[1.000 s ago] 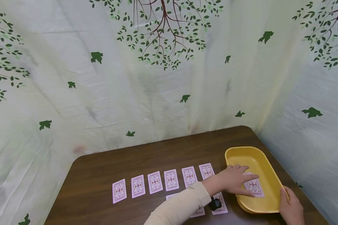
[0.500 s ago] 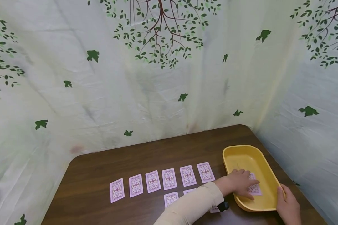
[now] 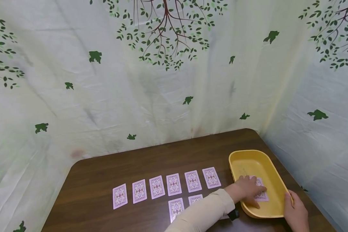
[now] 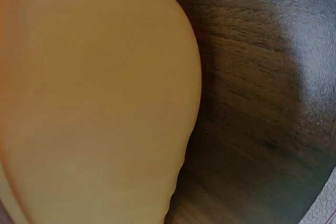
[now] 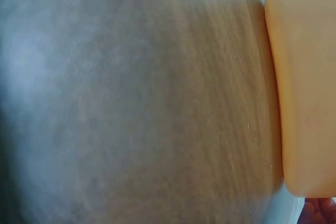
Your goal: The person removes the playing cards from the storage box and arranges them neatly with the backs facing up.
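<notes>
A yellow plastic tray point(image 3: 278, 180) stands at the table's right side in the head view. My left hand point(image 3: 247, 189) reaches down into it, fingers spread over a patterned playing card point(image 3: 262, 193) on the tray floor; part of that card is hidden. At the tray's near right corner, my right hand point(image 3: 297, 211) grips the rim. The left wrist view is mostly filled by the tray's outer wall point(image 4: 105, 98). On the right of the right wrist view is the tray's side point(image 5: 310, 93), with fingertips point(image 5: 317, 211) below it.
Playing cards lie face down in a row, from the leftmost card point(image 3: 120, 196) to the rightmost card point(image 3: 211, 178). A second row, starting with a nearer card point(image 3: 176, 208), is partly hidden by my left sleeve point(image 3: 204, 212). A printed curtain point(image 3: 162, 116) stands behind the brown table point(image 3: 150, 161).
My left hand has lowered onto the card in the tray, its fingers drawing a little closer together. The right hand keeps its grip on the rim. The head view has shifted slightly.
</notes>
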{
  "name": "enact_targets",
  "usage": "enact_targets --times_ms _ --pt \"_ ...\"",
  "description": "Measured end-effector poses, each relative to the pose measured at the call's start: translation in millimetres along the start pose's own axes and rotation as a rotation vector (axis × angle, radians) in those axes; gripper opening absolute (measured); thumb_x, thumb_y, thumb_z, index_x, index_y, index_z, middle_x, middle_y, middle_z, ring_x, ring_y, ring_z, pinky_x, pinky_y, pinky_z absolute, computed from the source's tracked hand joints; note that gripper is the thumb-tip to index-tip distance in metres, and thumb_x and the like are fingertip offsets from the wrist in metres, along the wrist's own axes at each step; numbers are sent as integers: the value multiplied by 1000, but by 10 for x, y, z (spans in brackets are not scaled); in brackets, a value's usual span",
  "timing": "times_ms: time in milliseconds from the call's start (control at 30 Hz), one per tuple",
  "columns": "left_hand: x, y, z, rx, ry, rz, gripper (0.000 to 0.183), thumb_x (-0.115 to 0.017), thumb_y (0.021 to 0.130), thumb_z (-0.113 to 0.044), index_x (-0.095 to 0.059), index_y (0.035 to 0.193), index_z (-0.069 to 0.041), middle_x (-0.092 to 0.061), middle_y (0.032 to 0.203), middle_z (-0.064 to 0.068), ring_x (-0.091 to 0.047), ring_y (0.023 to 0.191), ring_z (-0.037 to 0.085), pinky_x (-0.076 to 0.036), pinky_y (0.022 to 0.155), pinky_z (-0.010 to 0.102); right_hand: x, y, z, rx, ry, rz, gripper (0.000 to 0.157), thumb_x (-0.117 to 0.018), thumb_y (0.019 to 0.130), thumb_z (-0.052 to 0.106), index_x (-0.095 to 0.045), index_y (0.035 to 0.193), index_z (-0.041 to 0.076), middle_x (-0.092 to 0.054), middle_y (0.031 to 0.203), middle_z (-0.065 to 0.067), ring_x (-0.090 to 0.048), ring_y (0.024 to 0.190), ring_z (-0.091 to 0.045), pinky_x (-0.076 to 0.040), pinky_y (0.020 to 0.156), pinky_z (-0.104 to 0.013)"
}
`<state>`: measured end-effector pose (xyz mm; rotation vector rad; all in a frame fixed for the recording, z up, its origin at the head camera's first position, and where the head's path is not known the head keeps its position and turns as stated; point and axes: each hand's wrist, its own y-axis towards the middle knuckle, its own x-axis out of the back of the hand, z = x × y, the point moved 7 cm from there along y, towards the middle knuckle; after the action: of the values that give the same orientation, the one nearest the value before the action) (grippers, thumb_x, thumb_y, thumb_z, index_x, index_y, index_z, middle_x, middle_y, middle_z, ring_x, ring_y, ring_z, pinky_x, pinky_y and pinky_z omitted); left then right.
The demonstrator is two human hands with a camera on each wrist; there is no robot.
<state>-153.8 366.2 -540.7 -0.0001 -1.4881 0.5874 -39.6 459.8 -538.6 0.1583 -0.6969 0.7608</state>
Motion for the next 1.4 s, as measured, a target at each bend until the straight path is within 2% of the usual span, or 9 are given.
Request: enact_targets --times_ms 233,567,1033,1200,1400 --pt "0 5 -1 14 5 -15 71 -58 69 -69 -32 134 -55 -34 131 -13 -36 107 8 -29 84 28 -25 -7 -51 -31 0 10 53 -24 99 33 -37 130 -7 -42 118 -35 -46 96 -43 -35 78 -55" --pt "25 -5 -15 24 -15 -38 67 -60 72 -61 -35 133 -54 -37 127 -12 -38 105 8 -28 84 30 -18 1 -58 -35 4 -11 51 -26 99 32 -38 129 -7 -43 118 -35 -47 96 -43 -35 78 -55" --pt "62 12 10 51 2 -107 74 -67 65 -61 -39 133 -49 -41 117 -11 -38 99 9 -28 85 33 -11 14 -59 -35 -5 -16 52 -25 99 33 -39 129 -7 -45 116 -34 -49 92 -42 -37 75 -53" --pt "86 16 -5 48 65 -123 75 -65 62 -64 -37 131 -54 -40 117 -12 -34 100 9 -27 86 33 -5 13 -49 -43 -8 -10 54 -24 99 35 -38 129 -7 -45 115 -34 -50 90 -41 -37 74 -52" --pt "67 36 -26 52 126 -109 73 -61 62 -67 -32 129 -61 -36 119 -12 -32 102 9 -29 85 33 -8 1 -37 -48 -12 -15 51 -25 99 33 -38 129 -6 -44 117 -34 -49 92 -42 -37 76 -53"
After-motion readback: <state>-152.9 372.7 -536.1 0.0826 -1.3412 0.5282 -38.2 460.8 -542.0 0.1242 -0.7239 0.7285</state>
